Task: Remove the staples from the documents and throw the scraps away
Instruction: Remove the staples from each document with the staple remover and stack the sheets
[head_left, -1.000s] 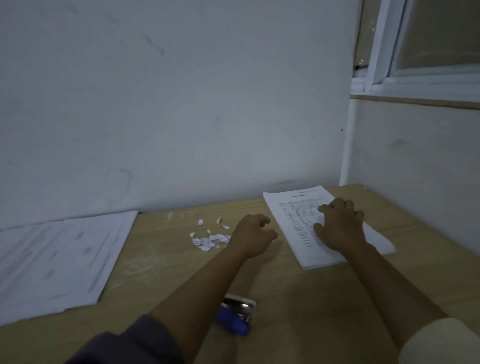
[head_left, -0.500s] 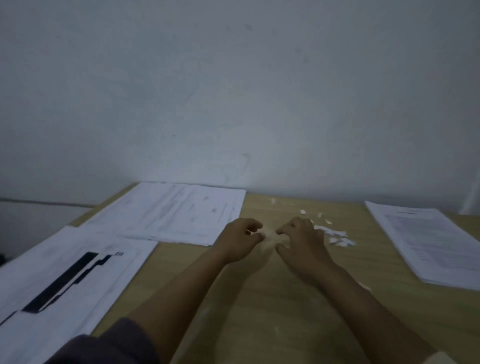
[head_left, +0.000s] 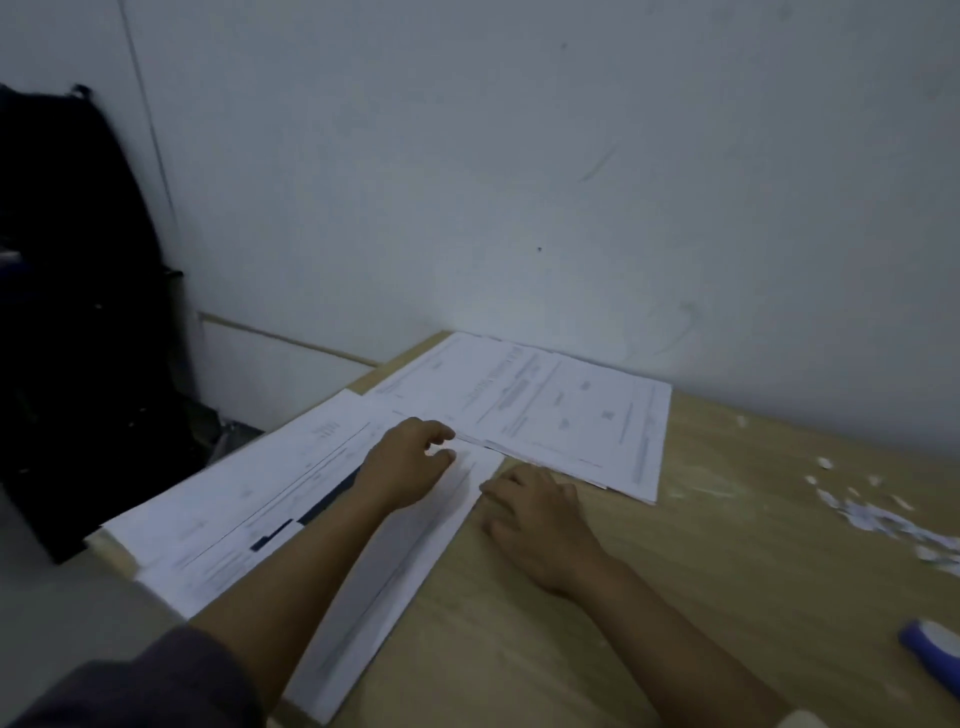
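Hands moved off the scraps (head_left: 883, 519) and over to the papers on the left; the view has swung left with them. Left hand (head_left: 410, 462) lies on the near sheets (head_left: 270, 514), fingers (head_left: 441, 431) loosely curled, tips at the corner of the far stack (head_left: 561, 415). Cannot tell if they pinch that corner or only touch it. Right hand (head_left: 537, 512) lies flat on the surface (head_left: 675, 597) just beside the near sheets' edge, fingers slightly bent, holding nothing. Scraps lie well apart to the right. Blue tool (head_left: 935, 644) at lower right, no hand on it. No staple visible, too blurred. Step, as I judge it: picking the next document to unstaple; scraps not yet thrown away. Next move calls for finding the stapled corner, pinning the sheets with one hand, then fetching the tool or prying with a nail.
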